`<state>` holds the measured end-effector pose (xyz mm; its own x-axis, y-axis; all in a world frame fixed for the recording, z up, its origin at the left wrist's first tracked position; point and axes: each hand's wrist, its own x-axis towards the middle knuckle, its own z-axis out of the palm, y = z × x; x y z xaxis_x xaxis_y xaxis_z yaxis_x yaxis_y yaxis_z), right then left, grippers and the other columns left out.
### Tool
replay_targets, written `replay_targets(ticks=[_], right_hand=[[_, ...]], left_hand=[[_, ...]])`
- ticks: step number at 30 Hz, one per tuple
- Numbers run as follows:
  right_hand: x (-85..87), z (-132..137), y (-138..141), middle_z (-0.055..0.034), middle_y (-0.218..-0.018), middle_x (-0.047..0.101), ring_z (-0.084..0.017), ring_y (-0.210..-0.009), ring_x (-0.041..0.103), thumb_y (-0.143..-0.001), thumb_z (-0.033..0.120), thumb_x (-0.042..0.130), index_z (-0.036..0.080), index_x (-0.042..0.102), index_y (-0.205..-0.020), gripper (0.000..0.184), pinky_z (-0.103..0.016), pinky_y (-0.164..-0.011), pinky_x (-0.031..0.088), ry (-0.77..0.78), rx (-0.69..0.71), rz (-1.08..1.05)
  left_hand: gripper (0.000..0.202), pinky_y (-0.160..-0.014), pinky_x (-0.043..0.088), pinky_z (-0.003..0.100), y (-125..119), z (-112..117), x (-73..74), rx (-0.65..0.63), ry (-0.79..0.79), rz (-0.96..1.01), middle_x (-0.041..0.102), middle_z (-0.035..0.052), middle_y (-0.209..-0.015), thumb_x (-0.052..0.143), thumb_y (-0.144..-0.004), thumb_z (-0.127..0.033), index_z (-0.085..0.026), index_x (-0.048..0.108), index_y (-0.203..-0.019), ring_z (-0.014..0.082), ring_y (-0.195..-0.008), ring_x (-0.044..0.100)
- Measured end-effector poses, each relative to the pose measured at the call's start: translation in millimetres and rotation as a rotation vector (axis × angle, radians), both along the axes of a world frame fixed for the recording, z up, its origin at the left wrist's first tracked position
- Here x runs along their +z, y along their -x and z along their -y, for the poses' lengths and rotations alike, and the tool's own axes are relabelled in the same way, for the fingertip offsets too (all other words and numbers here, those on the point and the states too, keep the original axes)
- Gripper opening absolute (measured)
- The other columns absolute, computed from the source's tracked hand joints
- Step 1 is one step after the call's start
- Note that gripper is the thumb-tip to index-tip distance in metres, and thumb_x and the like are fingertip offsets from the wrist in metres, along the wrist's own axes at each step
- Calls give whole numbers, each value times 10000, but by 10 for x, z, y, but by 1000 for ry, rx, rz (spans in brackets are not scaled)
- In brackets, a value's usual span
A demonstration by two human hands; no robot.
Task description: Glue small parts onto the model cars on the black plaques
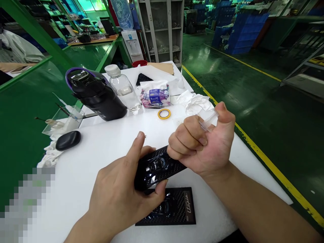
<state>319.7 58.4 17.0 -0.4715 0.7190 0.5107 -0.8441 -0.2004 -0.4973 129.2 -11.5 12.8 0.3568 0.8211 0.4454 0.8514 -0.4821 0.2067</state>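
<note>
My left hand [113, 192] grips a glossy black plate [158, 163] with a raised car shape and a patterned surface, holding it tilted above the table. The thumb and fingers lie along its edges. My right hand [202, 145] is closed over the plate's right end, with the fingers curled and the thumb raised. A clear plastic piece [208, 119] sticks out between that thumb and the curled fingers; its full shape is hidden. Below, a second black plate [189, 216] of similar look lies flat on the white table [101, 152], with light script lettering at its right end.
Behind the hands are a yellow tape roll [164, 114], a wipes pack [155, 96], crumpled white tissue [196, 101], a clear bottle [124, 87] and a black flask [97, 94]. A black oval case [68, 140] and a clear tool holder [64, 121] stand left.
</note>
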Motion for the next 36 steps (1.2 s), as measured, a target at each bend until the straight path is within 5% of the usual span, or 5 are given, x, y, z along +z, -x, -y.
replay_targets(ticks=[22,31,36], right_hand=[[2,8,-13,51,-420,207,-91,-392,222,-874,802,374,198,268,-506,716,-235,-412,241,-6,-2,14],[-48,175,162,18,-591,387,-112,-546,358,-890,718,521,186,444,-611,606,-263,-525,296,-159,-280,475],[0,-117,-120,28,-569,357,-115,-520,366,-896,679,529,194,476,-621,560,-266,-551,343,72,-592,221]], left_hand=[[970,-696,609,372,16,-2,16,-40,-24,-19,748,65,-1089,625,-763,-337,-227,126,-1587,244,-773,732],[873,-639,599,385,29,-125,-51,-50,104,-142,748,89,-1080,645,-743,-350,-221,272,-1522,299,-847,743],[784,-773,601,389,352,-328,3,116,158,-37,731,55,-1138,671,-777,-389,-267,357,-1485,280,-929,735]])
